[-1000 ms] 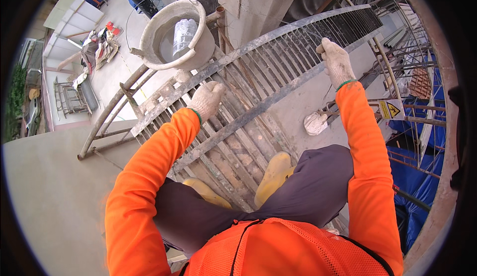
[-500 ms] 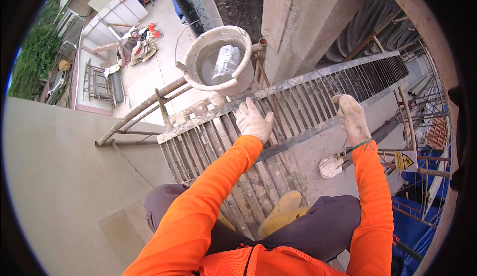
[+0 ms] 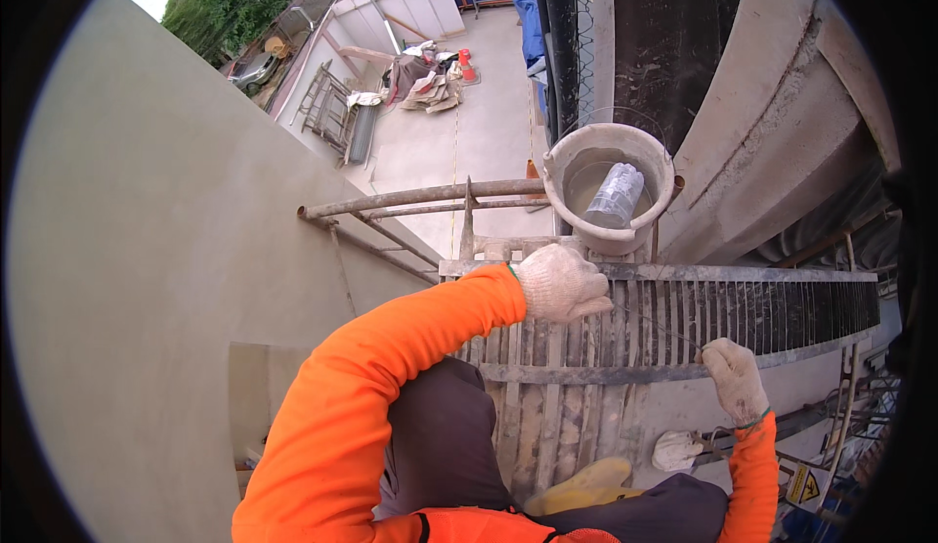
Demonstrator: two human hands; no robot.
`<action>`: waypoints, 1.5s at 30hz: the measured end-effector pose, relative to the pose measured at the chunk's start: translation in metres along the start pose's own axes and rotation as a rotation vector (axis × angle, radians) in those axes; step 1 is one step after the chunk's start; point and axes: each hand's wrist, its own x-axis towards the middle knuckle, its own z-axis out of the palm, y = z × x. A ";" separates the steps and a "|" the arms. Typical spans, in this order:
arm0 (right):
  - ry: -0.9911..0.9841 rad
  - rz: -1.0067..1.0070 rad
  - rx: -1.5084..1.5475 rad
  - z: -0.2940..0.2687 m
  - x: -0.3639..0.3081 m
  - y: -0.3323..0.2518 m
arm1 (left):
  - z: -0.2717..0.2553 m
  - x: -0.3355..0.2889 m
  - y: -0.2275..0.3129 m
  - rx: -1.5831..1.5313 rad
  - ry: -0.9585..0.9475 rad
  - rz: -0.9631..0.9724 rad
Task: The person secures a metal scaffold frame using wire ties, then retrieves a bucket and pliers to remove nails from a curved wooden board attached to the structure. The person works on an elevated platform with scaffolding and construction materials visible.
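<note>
My left hand [image 3: 562,283], in a pale knitted work glove, is over the slatted metal walkway [image 3: 547,375], just below a bucket. Its fingers are closed. To the right, over the walkway's near edge, my right hand [image 3: 735,379] is gloved too, with fingers curled in a pinch. A thin dark wire or cord [image 3: 657,325] runs between the two hands, an end at each. The grimy white bucket [image 3: 565,191] stands beyond my left hand, its wire handle leaning back. Inside it, a clear plastic bottle [image 3: 618,195] lies tilted in greyish liquid.
Rusty scaffold pipes [image 3: 420,196] run along the far left side. A smooth plastered wall [image 3: 176,250] fills the left, and a concrete column [image 3: 772,103] rises at the right. Far below are an orange cone [image 3: 467,66] and piled sacks. My yellow boot [image 3: 586,484] is on the slats.
My view has turned, shifting the scene rightward. My left hand has gone from spread fingers to closed. My right hand is lower and nearer the slats, and a thin line now shows between both.
</note>
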 end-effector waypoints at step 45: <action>-0.681 0.465 0.252 0.275 0.063 -0.116 | 0.110 -0.251 -0.056 -2.250 0.812 -1.501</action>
